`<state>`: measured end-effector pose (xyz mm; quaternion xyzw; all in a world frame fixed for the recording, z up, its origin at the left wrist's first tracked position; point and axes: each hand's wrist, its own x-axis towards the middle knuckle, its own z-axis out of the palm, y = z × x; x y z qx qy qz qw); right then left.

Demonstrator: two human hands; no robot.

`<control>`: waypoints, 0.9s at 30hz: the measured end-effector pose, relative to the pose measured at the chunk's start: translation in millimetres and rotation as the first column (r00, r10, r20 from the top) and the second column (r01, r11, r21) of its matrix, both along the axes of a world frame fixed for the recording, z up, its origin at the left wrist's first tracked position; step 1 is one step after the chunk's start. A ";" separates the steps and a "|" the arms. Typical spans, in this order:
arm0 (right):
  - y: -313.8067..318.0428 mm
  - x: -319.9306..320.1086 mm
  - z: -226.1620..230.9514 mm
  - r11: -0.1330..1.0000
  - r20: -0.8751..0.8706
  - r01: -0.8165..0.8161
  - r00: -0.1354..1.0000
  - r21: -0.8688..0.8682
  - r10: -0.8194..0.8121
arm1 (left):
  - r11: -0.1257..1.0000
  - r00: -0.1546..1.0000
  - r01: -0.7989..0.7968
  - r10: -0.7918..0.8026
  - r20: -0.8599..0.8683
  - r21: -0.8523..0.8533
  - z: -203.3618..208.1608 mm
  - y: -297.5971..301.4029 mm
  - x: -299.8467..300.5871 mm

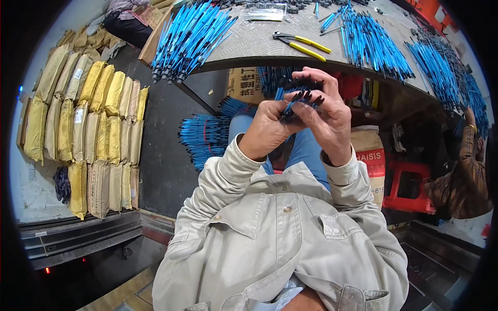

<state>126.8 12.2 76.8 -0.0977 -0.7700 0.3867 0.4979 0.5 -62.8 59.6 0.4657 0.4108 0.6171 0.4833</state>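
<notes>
The left hand (270, 124) and right hand (332, 111) curl nearly closed around black-tipped blue sticks (301, 97) over the lap (310, 151), nearer than the counter (244, 47), apparently gathering them, so the next move likely calls for even ends.

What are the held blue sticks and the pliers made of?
The held sticks look like smooth plastic, evenly blue, though coated metal is possible. The pliers have a dark, probably metal head, crisp-edged, and glossy, plastic-looking yellow handles.

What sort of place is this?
Likely a small assembly workshop: piles of thin blue rods lie on a worktable along with yellow-handled pliers, and wrapped packages are stacked at the left.
</notes>
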 end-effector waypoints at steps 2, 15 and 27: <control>1.1 2.0 -3.0 0.999 0.003 -0.021 1.000 -0.032 0.021 | 1.000 0.996 0.008 -0.005 -0.084 0.026 -2.1 0.9 0.6; 2.9 -0.9 -5.9 0.997 0.032 -0.078 0.996 0.025 0.078 | 0.999 0.996 0.016 -0.018 -0.091 -0.029 -1.6 -6.4 -0.6; 51.5 -13.6 -11.2 0.804 -0.060 -0.441 0.887 -0.399 0.457 | 0.984 0.987 0.160 -0.158 -0.020 0.074 85.2 7.6 -24.5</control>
